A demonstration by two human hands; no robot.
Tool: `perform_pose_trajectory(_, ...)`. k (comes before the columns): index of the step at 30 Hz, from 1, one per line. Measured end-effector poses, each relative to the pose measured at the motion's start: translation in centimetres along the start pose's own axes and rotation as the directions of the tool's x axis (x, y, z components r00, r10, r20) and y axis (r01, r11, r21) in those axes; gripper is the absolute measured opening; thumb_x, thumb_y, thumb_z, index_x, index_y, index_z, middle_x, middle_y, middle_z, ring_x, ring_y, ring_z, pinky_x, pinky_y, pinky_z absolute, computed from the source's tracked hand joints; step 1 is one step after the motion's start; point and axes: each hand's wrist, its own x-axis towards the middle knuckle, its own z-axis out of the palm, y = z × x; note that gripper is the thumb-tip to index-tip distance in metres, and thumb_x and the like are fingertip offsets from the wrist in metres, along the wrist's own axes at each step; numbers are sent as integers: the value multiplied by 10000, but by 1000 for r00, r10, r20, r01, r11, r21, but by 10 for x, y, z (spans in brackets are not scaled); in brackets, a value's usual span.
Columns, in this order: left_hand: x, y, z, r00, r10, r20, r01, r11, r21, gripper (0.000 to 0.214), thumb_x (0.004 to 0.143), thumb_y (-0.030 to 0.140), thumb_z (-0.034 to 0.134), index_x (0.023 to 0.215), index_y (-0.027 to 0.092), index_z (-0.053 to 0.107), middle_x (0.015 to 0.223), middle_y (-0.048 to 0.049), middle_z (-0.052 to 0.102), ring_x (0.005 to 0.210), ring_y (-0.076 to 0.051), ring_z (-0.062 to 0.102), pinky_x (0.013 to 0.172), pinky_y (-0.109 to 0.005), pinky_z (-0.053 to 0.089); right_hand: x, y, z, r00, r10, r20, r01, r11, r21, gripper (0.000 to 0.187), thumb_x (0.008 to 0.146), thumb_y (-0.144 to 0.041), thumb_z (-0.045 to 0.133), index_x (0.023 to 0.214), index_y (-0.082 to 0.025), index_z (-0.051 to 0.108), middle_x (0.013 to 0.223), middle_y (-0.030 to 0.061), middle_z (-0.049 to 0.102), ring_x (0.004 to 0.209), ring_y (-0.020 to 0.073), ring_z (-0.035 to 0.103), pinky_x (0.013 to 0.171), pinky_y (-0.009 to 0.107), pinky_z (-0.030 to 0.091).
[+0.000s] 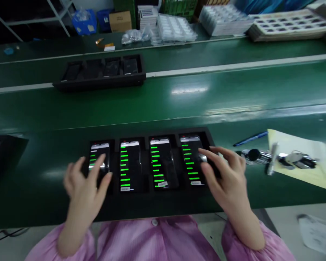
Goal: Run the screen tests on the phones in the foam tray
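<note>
Running across the view beyond the left hand and right hand, the green conveyor belt is seen. A far black tray is parked well beyond the left hand.

Under both hands, the near black tray is set at the belt's front edge, likely for easy reach. Four lit phones are seated in its pockets side by side, screens up; the pockets presumably keep them apart and readable.

- Left hand: fingers spread, nothing clasped, fingertips laid on the leftmost phone.
- Right hand: likewise spread, nothing held, fingertips on the rightmost phone.

Flat open fingers suit touching screens, not lifting. The second phone and third phone lie between the hands, untouched.

Right of the right hand, a yellow sheet is laid, with keys on it and a blue pen just beyond.
</note>
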Motion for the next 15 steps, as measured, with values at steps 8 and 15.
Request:
perform_pose_trajectory(8, -24, -59, 6, 985, -52, -166, 37, 995, -94, 541, 1037, 534, 503, 1432, 184, 620, 1476, -218, 554, 1436, -432, 506, 1246, -683, 330, -27, 39, 1, 997, -60, 44, 58, 998, 40, 354, 1068, -334, 465, 1154, -259, 800, 1117, 91, 697, 1073, 238, 646, 953, 416, 530)
perform_pose_trajectory(15, -10, -53, 31, 976, -86, -199, 55, 986, -156, 496, 1047, 457, 515, 1414, 139, 616, 1499, -235, 536, 1459, -395, 489, 1262, -617, 323, -28, 36, 14, 995, -99, 26, 101, 989, -105, 337, 1062, -332, 513, 1266, -259, 771, 1519, 134, 545, 1389, 362, 481, 1116, 564, 434)
